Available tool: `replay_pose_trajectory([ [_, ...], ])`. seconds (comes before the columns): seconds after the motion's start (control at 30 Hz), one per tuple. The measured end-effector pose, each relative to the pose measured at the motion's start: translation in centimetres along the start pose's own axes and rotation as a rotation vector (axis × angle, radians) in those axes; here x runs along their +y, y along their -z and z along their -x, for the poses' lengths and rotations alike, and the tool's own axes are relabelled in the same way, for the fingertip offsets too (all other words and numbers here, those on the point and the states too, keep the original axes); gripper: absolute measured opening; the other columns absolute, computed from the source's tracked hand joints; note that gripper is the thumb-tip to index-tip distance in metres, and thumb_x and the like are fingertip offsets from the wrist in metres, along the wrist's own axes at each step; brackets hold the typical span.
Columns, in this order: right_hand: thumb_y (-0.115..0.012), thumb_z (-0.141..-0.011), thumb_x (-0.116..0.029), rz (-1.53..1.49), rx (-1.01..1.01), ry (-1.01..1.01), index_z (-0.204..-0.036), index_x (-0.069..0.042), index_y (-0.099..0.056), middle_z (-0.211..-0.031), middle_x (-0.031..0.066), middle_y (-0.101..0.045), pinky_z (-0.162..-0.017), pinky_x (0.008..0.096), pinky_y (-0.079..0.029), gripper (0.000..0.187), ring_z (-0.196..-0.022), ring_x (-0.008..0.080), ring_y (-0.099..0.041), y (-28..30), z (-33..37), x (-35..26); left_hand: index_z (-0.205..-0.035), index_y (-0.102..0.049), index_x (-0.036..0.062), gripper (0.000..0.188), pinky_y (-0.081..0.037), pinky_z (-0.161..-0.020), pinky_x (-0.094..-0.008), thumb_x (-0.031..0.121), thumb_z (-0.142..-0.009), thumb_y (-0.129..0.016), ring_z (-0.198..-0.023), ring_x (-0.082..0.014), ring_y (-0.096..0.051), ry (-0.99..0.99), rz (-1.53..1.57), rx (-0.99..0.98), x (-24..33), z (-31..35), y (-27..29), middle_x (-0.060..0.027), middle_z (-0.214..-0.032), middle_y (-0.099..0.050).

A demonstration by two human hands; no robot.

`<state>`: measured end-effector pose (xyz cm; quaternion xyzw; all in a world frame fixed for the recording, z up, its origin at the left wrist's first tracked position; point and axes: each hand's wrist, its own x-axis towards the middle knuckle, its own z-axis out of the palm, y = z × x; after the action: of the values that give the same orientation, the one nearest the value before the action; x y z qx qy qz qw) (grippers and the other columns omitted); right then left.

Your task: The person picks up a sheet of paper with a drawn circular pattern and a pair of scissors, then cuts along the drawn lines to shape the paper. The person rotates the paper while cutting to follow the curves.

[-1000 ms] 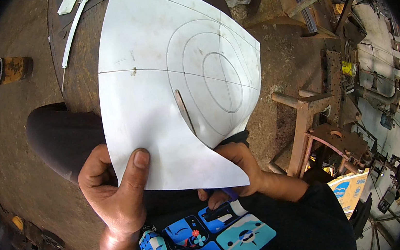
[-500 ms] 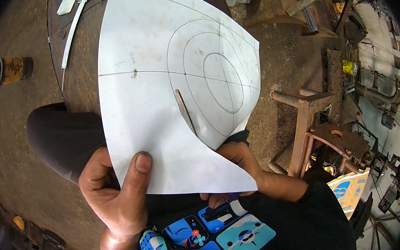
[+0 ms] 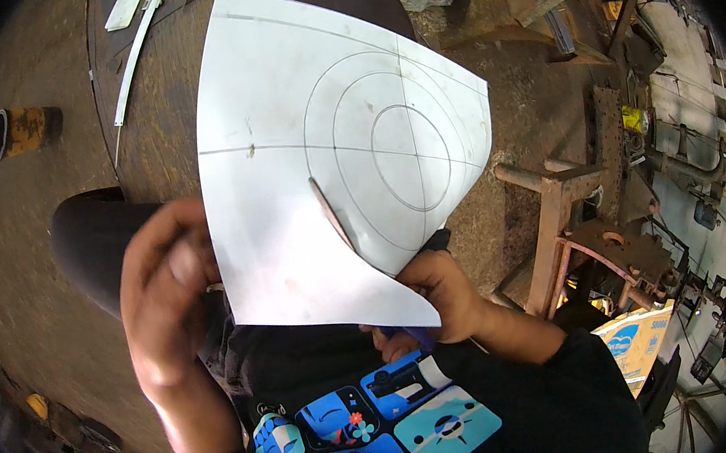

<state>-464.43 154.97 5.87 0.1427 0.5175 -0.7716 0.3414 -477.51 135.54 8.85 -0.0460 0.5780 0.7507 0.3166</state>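
The right hand's (image 3: pixel 447 297) fingers grip purple-handled scissors (image 3: pixel 421 338), seemingly so the blade (image 3: pixel 332 214) passes through the white sheet (image 3: pixel 267 237) above them; left hand (image 3: pixel 168 287) curls beside it, hold unclear.

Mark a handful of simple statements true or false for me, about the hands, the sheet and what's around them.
1. The white sheet is blank. False: drawn ovals and crossing lines are on it.
2. The right hand holds purple-handled scissors. True.
3. The left hand lies flat on the sheet's middle. False: it is blurred, by the sheet's left edge; whether it touches is unclear.
4. A rusty yellow pipe piece is on the floor at the picture's left. True.
5. The black shirt is plain. False: its front carries blue pictures.
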Motion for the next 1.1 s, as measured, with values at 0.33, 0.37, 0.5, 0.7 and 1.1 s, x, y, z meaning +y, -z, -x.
replay_pose_trajectory([
  [0.33, -0.065, -0.072, 0.01, 0.004, -0.03, 0.036, -0.116, 0.006, -0.048, -0.09, 0.0128, -0.062, -0.073, 0.0292, -0.054, 0.047, -0.082, 0.017, -0.063, 0.2, 1.1, -1.0, -0.099, -0.058, -0.0068, 0.023, -0.046, -0.065, -0.0199, 0.006, -0.08, -0.065, -0.072, -0.0083, -0.058, -0.099, -0.102, 0.174, -1.8, -0.3, -1.7, -0.008, -0.083, -0.064],
  [0.37, -0.064, -0.073, 0.01, -0.007, -0.02, 0.055, -0.118, 0.006, -0.047, -0.09, 0.0125, -0.061, -0.072, 0.0291, -0.054, 0.048, -0.081, 0.0167, -0.063, 0.2, 1.1, -1.1, -0.099, -0.058, -0.0069, 0.024, -0.046, -0.066, -0.0199, 0.006, -0.08, -0.065, -0.073, -0.0082, -0.058, -0.106, -0.093, 0.181, -1.8, -0.4, -2.0, -0.0081, -0.084, -0.064],
  [0.5, -0.061, -0.075, 0.011, -0.038, -0.019, 0.044, -0.121, 0.005, -0.045, -0.088, 0.0116, -0.061, -0.071, 0.0287, -0.054, 0.049, -0.079, 0.0158, -0.063, 0.6, 1.1, -1.1, -0.1, -0.057, -0.0075, 0.025, -0.045, -0.065, -0.0195, 0.006, -0.08, -0.064, -0.072, -0.0079, -0.057, -0.135, -0.036, 0.199, -2.4, -0.6, -2.2, -0.0082, -0.084, -0.064],
  [0.7, -0.06, -0.075, 0.012, 0.097, -0.081, 0.104, -0.121, 0.005, -0.045, -0.084, 0.0115, -0.061, -0.071, 0.0295, -0.054, 0.049, -0.077, 0.0164, -0.062, 1.2, 0.5, -0.8, -0.1, -0.058, -0.0078, 0.025, -0.045, -0.064, -0.0196, 0.006, -0.08, -0.065, -0.072, -0.008, -0.057, -0.134, -0.048, 0.222, -2.5, -0.3, -1.9, -0.0085, -0.084, -0.064],
  [1.1, -0.06, -0.078, 0.007, 0.027, -0.109, 0.085, -0.115, 0.009, -0.048, -0.083, 0.0143, -0.062, -0.071, 0.0321, -0.055, 0.039, -0.077, 0.0189, -0.063, 1.0, -0.2, -0.6, -0.095, -0.06, -0.0078, 0.023, -0.046, -0.063, -0.0199, 0.005, -0.077, -0.067, -0.069, -0.009, -0.058, -0.099, -0.201, 0.253, -1.6, -0.3, -1.4, -0.0087, -0.08, -0.064],
])
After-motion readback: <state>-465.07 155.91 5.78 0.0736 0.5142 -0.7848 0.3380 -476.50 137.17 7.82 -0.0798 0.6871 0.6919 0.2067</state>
